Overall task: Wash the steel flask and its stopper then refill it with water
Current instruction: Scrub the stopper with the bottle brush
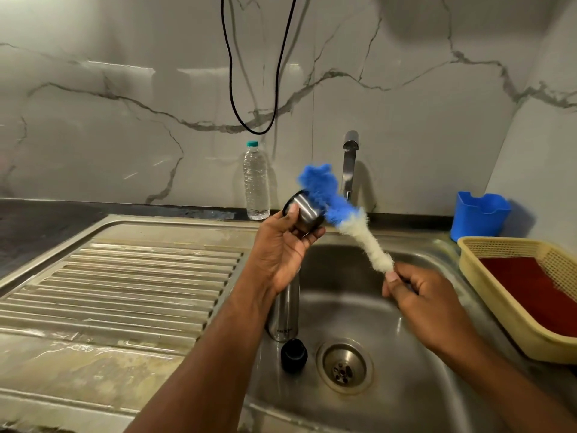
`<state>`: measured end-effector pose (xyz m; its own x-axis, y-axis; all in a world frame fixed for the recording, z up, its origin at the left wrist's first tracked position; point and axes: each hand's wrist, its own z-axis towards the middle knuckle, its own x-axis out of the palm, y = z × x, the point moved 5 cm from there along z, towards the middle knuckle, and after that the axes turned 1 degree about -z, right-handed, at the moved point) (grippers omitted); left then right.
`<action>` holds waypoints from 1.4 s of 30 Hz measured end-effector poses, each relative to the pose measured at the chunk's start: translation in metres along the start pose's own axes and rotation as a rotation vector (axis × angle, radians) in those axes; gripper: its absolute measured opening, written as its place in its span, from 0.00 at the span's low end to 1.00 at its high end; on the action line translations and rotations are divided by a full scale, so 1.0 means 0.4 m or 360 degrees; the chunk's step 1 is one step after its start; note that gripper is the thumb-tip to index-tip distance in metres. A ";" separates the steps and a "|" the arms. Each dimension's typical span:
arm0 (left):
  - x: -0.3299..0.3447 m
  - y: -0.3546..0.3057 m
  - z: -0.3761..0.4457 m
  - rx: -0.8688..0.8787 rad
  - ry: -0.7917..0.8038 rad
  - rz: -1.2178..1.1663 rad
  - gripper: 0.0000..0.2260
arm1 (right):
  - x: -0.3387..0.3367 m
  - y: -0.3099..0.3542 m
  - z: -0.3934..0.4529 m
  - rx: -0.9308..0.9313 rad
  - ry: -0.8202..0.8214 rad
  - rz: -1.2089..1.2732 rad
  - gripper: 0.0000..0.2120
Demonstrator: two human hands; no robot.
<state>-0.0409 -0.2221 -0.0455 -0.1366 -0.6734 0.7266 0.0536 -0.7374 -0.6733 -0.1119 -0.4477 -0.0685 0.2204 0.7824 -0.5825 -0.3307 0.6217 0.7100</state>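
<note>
The steel flask [282, 310] stands upright in the sink [406, 354], at its left wall; small print near its base is too blurred to read. Its black stopper [294, 354] lies just beside the drain [344, 365]. The left hand [281, 248] is clamped around a steel cap [304, 214] (black-rimmed). The right hand [418, 295] pinches the bottle brush [343, 217], blue bristles touching the cap.

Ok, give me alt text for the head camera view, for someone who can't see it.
Over a steel sink, the left hand holds a small steel cap while the right hand holds a blue and white bottle brush against it. The steel flask stands in the basin beside a black stopper; the tap shows no running water.
</note>
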 end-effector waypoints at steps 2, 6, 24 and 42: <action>-0.001 -0.001 0.002 0.0006 0.0023 -0.0006 0.12 | 0.001 0.000 0.000 -0.0008 -0.0010 0.0037 0.14; -0.004 0.003 0.002 -0.0019 0.0031 -0.0084 0.11 | 0.013 0.001 -0.002 -0.0036 0.0063 0.0032 0.14; -0.018 -0.001 0.019 0.0033 -0.0025 -0.0187 0.15 | 0.036 -0.014 -0.010 0.0165 0.0179 0.0317 0.16; 0.006 -0.007 0.001 0.0010 -0.0074 -0.0217 0.16 | 0.027 -0.008 -0.009 0.0133 0.0090 0.0281 0.16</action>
<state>-0.0408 -0.2218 -0.0419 -0.0971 -0.5684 0.8170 0.0440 -0.8225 -0.5670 -0.1118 -0.4413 -0.0785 0.1133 0.8776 -0.4658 -0.2819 0.4779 0.8320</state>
